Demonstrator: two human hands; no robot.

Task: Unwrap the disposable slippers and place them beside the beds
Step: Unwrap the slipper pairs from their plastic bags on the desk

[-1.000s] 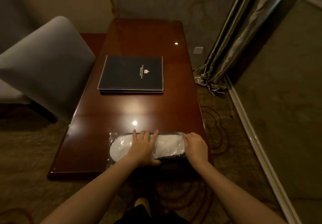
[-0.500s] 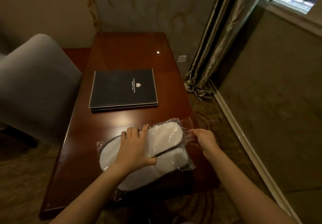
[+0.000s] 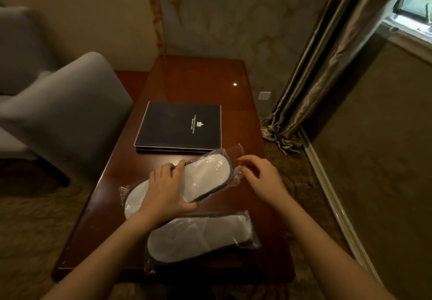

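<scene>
1. Lying slantwise on the desk [image 3: 198,82], near side of the black folder [image 3: 180,126]: upper slipper pack [image 3: 205,178], white slippers with dark edging sealed in clear plastic, its far right end closest to the folder's near edge.
2. Second slipper pack [image 3: 201,236], same make, also sealed; lies nearer the desk's front edge, further from the folder, its left end partly beneath the left forearm.
3. Left hand [image 3: 166,190]: palm down over the middle of the upper slipper pack, fingers over its far edge, thumb curled round its near edge, gripping the pack.
4. Right hand [image 3: 259,173]: at the upper pack's right end, just right of the folder's near corner; fingers curled toward the loose plastic flap. Whether the fingertips actually pinch the flap cannot be told.
5. Black folder: flat, mid-desk, pale crest and lettering on the cover.
6. Grey chair [image 3: 63,117]: left of the folder, against the desk's side.
7. Curtain [image 3: 311,77]: right of the folder, bunched on the carpet [image 3: 374,183].
</scene>
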